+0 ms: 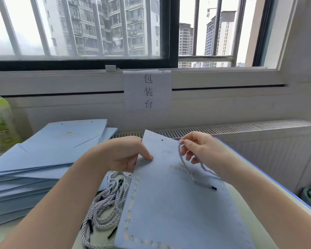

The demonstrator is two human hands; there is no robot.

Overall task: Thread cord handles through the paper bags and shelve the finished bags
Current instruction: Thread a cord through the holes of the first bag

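A flat light-blue paper bag lies tilted in front of me, a small punched hole near its top edge. My left hand grips the bag's upper left edge, thumb on its face. My right hand pinches a grey-white twisted cord above the bag's upper right; the cord loops down across the bag and ends in a black tip. A bundle of loose cords with black tips lies left of the bag, partly under it.
A stack of flat blue bags sits at the left. A green drink bottle stands at the far left by the wall. A paper sign hangs under the window. A radiator grille runs behind the table.
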